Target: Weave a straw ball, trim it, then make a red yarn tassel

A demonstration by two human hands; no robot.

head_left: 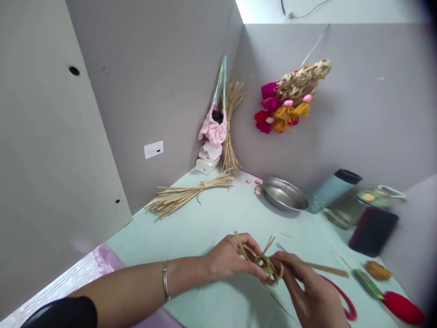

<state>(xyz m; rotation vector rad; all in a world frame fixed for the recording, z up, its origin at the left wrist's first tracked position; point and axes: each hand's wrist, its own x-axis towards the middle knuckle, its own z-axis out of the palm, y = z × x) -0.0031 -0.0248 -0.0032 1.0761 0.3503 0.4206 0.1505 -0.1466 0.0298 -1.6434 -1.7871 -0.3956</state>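
Table (205,228) pale green below woven strips (268,268); walls (153,91) grey.

Pale green flat tabletop (191,237): tied tan straw bundle (186,195), round shiny metal bowl (285,196), light-blue cylindrical flask (331,191).

One head-worn cam, aimed forward and down across the pale green tabletop (218,223) into the grey wall corner (236,50). Left hand (235,259) and right hand (314,291) sit near the lens, low in frame; corner's farther off.
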